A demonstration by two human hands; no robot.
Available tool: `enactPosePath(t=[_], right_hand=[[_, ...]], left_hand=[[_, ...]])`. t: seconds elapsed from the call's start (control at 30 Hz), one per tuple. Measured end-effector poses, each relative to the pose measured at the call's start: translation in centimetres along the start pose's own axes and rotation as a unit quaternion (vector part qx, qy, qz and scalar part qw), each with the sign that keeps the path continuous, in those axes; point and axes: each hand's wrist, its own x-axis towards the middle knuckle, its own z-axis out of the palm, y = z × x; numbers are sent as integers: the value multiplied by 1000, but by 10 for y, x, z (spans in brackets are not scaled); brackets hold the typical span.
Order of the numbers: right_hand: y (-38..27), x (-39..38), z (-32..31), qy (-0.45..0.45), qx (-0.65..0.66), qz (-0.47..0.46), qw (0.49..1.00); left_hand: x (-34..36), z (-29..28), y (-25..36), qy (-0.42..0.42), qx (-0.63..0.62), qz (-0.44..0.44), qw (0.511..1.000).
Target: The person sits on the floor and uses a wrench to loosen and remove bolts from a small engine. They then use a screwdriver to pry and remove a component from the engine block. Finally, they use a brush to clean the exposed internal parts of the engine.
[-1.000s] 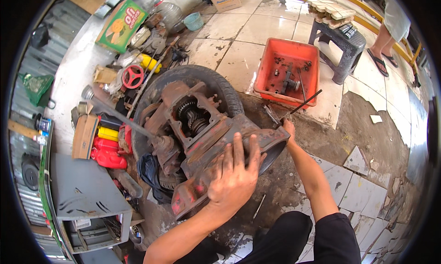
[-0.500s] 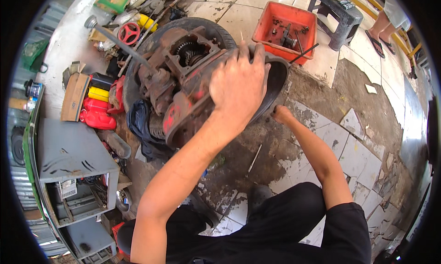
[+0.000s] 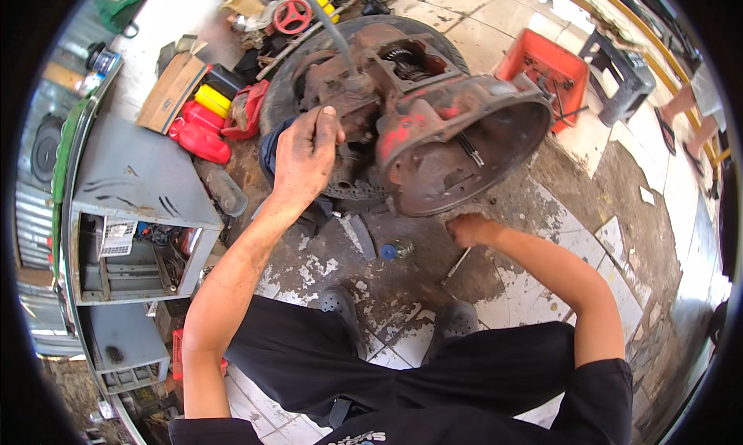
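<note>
A rusty gearbox (image 3: 333,85) with red paint traces lies on a tyre (image 3: 453,46), its bell housing (image 3: 422,186) facing me. Inside the bell a splined shaft (image 3: 470,148) shows, and gears (image 3: 410,61) sit in the top opening. A long grey lever (image 3: 329,23) rises from the casing. In front of the casing's left part is my left hand (image 3: 306,155), its fingers curled closed, beside dark blue cloth (image 3: 271,145). My right hand (image 3: 470,231) is a fist just below the bell's lower rim. What either hand holds, if anything, is hidden.
A red tray (image 3: 553,66) of metal parts and a dark stool (image 3: 619,73) stand at the back right, near another person's legs (image 3: 689,108). Grey metal shelving (image 3: 147,189) is on the left. A blue-capped bottle (image 3: 395,250) and a thin stick (image 3: 457,267) lie on the floor.
My left hand has left the bell housing and moved left, beside the casing. My right hand stays low by the bell. The view has shifted, so the gearbox appears farther right.
</note>
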Motion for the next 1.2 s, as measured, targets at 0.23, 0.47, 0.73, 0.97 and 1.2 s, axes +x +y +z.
enactPosePath(t=[0.23, 0.47, 0.73, 0.97, 1.2], right_hand=[[-63, -3, -5, 16, 18, -24, 999], [2, -7, 66, -7, 40, 106, 993], [-57, -9, 110, -181, 65, 103, 976], [-66, -39, 100, -24, 119, 362, 924], [-75, 25, 93, 93, 339, 477, 806]], left_hand=[[-1, -40, -86, 22, -46, -146, 988], [20, -48, -177, 37, -36, -16, 999], [50, -1, -191, -54, -85, -43, 994], [69, 21, -154, -96, -146, 42, 984], [96, 0, -201, -4, -154, 11, 988]])
